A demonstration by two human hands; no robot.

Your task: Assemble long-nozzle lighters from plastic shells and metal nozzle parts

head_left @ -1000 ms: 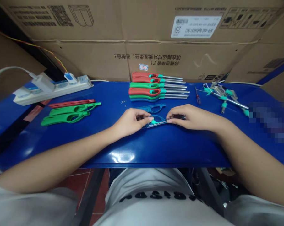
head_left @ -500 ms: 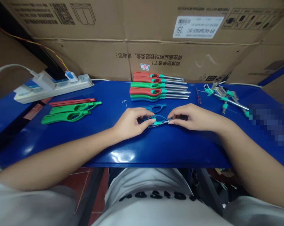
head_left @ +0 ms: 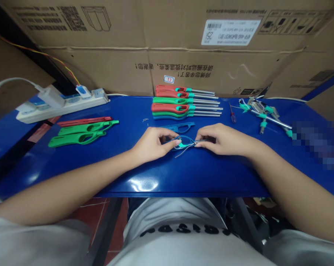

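My left hand point(head_left: 152, 145) pinches the loop end of a blue plastic lighter shell point(head_left: 185, 140), which has a teal part point(head_left: 180, 145) fitted inside. My right hand point(head_left: 221, 139) holds a slim metal piece point(head_left: 201, 141) at the shell's other end, with its fingertips close to my left fingers. A thin wire point(head_left: 181, 152) hangs below the shell. Just beyond my hands lies a second blue shell half point(head_left: 180, 128). Part of the held piece is hidden by my fingers.
Finished long-nosed lighters point(head_left: 178, 104) in red, green and blue lie in a row on the blue table point(head_left: 183, 177). Green shells point(head_left: 78, 136), red strips point(head_left: 84, 121), a screwdriver point(head_left: 232, 117), teal-and-metal parts point(head_left: 263, 116) and a power strip point(head_left: 63, 106) lie around. Cardboard boxes point(head_left: 211, 66) stand behind.
The thin wire now shows hanging below the shell. My hands have shifted the piece slightly, and the view has tilted a little.
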